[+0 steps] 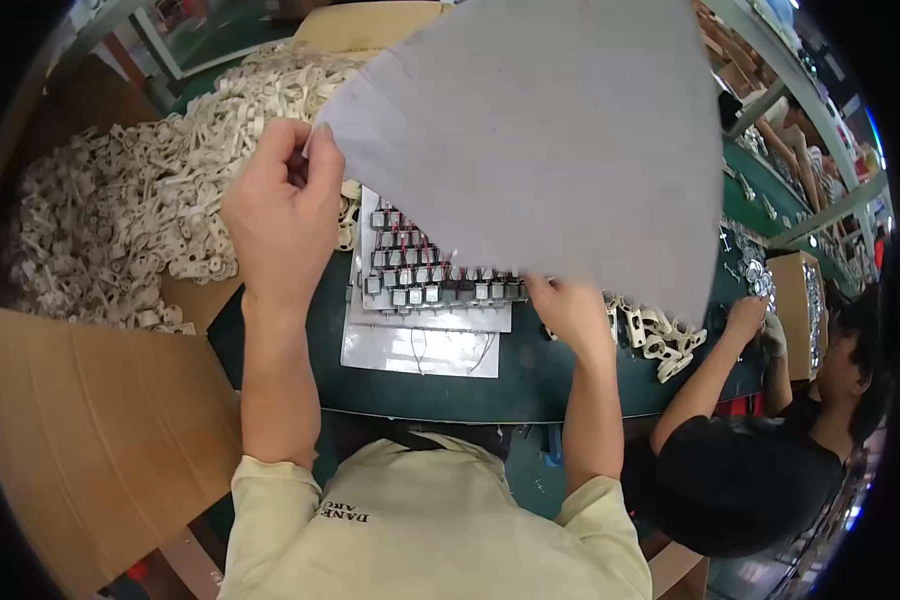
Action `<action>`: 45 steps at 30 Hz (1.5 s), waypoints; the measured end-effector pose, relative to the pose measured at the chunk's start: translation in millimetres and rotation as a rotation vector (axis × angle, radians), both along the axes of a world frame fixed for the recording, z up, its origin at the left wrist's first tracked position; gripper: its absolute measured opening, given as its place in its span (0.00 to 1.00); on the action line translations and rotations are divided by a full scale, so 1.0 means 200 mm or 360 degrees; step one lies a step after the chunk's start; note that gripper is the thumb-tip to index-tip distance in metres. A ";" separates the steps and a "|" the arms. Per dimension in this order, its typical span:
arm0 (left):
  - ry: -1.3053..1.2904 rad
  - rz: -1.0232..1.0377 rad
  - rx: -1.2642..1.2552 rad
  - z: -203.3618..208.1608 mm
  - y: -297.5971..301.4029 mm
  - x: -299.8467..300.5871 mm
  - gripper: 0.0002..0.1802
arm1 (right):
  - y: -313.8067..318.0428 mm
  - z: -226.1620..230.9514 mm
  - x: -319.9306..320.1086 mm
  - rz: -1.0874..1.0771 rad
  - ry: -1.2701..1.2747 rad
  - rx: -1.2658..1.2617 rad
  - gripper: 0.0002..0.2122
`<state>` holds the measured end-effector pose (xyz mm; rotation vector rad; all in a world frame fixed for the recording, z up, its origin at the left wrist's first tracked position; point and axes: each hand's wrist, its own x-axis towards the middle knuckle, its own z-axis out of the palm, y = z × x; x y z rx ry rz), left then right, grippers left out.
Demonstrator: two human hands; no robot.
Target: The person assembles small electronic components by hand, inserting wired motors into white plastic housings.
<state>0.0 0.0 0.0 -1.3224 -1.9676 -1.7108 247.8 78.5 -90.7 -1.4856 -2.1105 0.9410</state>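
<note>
A large grey cloth (560, 140) hangs raised in front of me and covers much of the far bench. My left hand (288, 195) pinches its left corner, thumb and fingers closed. At the cloth's lower edge my right hand (575, 315) is closed on the hem. Partly hidden under the cloth, rows of small grey block-shaped parts (400, 275) with red wires stand on a white board (480, 318). Another white sheet (390, 347) with thin wires on it lies nearer to me.
A big heap of cream plastic parts (120, 210) fills the left, beside an open cardboard box flap (90, 440). More cream parts (660, 340) lie right of my right hand on the green bench (530, 385). A co-worker in black (740, 470) works at the right.
</note>
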 end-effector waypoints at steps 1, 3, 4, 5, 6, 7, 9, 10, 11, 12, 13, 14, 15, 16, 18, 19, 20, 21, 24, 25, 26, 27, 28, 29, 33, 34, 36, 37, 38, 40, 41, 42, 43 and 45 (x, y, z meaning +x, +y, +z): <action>-0.0011 -0.0014 0.0009 0.00 -0.01 0.00 0.09 | -0.02 -0.06 0.02 0.0052 -0.0015 0.0344 0.14; -0.0028 0.0053 -0.0005 -0.04 -0.09 -0.05 0.09 | -0.15 -0.02 -0.01 0.0154 0.0041 0.0470 0.16; -0.0159 -0.0025 0.0002 -0.08 -0.14 -0.09 0.09 | -0.21 -0.04 -0.06 0.0217 0.0223 0.0629 0.17; -0.0295 -0.0090 0.0021 -0.13 -0.19 -0.11 0.09 | -0.29 -0.07 -0.08 0.0290 0.0416 0.0770 0.19; -0.0526 -0.0222 0.0092 -0.17 -0.26 -0.08 0.08 | -0.39 -0.07 -0.08 0.0361 0.0509 0.0361 0.26; -0.0504 -0.0194 0.0103 -0.23 -0.33 -0.05 0.08 | -0.45 -0.14 -0.05 0.0340 0.0879 0.0121 0.31; -0.0840 -0.0472 0.0027 -0.29 -0.42 0.05 0.05 | -0.42 -0.21 0.04 0.0264 0.1205 -0.0029 0.32; -0.0660 -0.0407 0.0002 -0.36 -0.47 0.07 0.05 | -0.39 -0.22 0.05 0.0167 0.1361 -0.0201 0.27; -0.0741 -0.0482 0.0012 -0.41 -0.53 0.12 0.06 | -0.37 -0.23 0.05 -0.0104 0.1429 -0.0250 0.22; -0.0641 -0.0585 -0.0020 -0.46 -0.58 0.15 0.07 | -0.33 -0.25 0.07 0.0037 0.1470 -0.0311 0.18; -0.0675 -0.0670 -0.0190 -0.50 -0.68 0.17 0.07 | -0.33 -0.29 0.08 0.0098 0.1385 -0.0402 0.16; -0.0731 -0.0678 -0.0249 -0.52 -0.74 0.22 0.06 | -0.36 -0.26 0.10 0.0101 0.1304 -0.0446 0.15; -0.0756 -0.0684 -0.0296 -0.55 -0.81 0.24 0.07 | -0.39 -0.28 0.07 0.0197 0.1282 -0.0509 0.13; -0.0750 -0.0645 -0.0269 -0.57 -0.85 0.25 0.07 | -0.41 -0.31 0.05 0.0279 0.1265 -0.0554 0.12; -0.0955 -0.0788 -0.0086 -0.59 -0.95 0.27 0.13 | -0.44 -0.36 0.06 0.0390 0.1128 -0.0631 0.13; -0.1097 -0.0893 -0.0224 -0.62 -0.99 0.27 0.17 | -0.49 -0.37 0.07 0.0405 0.1067 -0.0639 0.13; -0.1088 -0.0899 -0.0219 -0.66 -1.03 0.27 0.17 | -0.53 -0.38 0.07 0.0450 0.1055 -0.0665 0.15; -0.1082 -0.0774 -0.0375 -0.70 -1.05 0.29 0.17 | -0.60 -0.40 0.08 0.0412 0.0953 -0.0517 0.17; -0.1052 -0.0526 -0.0282 -0.71 -1.10 0.31 0.16 | -0.76 -0.52 0.12 0.0330 0.0893 0.0012 0.23; -0.1262 -0.0464 -0.0571 -0.70 -1.14 0.29 0.14 | -0.76 -0.55 0.13 0.0393 0.0803 -0.0005 0.23; -0.1408 -0.0352 -0.0478 -0.80 -1.14 0.29 0.14 | -0.78 -0.53 0.10 0.0371 0.0873 -0.0067 0.22; -0.1490 -0.0180 -0.0351 -0.78 -1.16 0.29 0.14 | -0.78 -0.52 0.07 0.0436 0.0971 0.0030 0.18; -0.1352 -0.0072 -0.0288 -0.75 -1.18 0.24 0.14 | -0.75 -0.53 0.06 0.0418 0.0940 0.0187 0.15; -0.1384 -0.0043 -0.0127 -0.73 -1.19 0.22 0.14 | -0.72 -0.51 0.05 0.0365 0.0877 0.0292 0.13; -0.1212 -0.0140 0.0039 -0.69 -1.08 0.16 0.16 | -0.61 -0.34 0.10 0.0284 0.0313 0.0559 0.10; -0.1109 -0.0054 0.0090 -0.68 -1.05 0.14 0.17 | -0.59 -0.35 0.11 0.0328 0.0181 0.0648 0.11; -0.1104 -0.0058 0.0095 -0.66 -1.00 0.10 0.17 | -0.58 -0.34 0.07 0.0385 0.0166 0.0702 0.15; -0.1199 0.0050 -0.0061 -0.64 -1.00 0.10 0.17 | -0.59 -0.33 0.03 0.0377 0.0175 0.0672 0.15; -0.1282 0.0164 -0.0201 -0.61 -1.02 0.10 0.18 | -0.61 -0.35 0.02 0.0376 0.0180 0.0729 0.16; -0.1155 0.0090 -0.0131 -0.66 -0.94 0.11 0.17 | -0.58 -0.33 0.03 0.0321 -0.0052 0.0776 0.19; -0.1191 0.0077 -0.0186 -0.68 -0.94 0.11 0.17 | -0.57 -0.32 0.03 0.0324 -0.0197 0.0642 0.20; -0.1229 0.0085 -0.0203 -0.72 -0.95 0.11 0.17 | -0.59 -0.31 0.01 0.0283 -0.0282 0.0512 0.20; -0.1244 0.0074 -0.0170 -0.72 -0.97 0.12 0.17 | -0.59 -0.30 0.01 0.0334 -0.0190 0.0376 0.18; -0.1261 0.0061 -0.0154 -0.72 -1.00 0.12 0.17 | -0.60 -0.32 0.04 0.0349 -0.0172 0.0324 0.13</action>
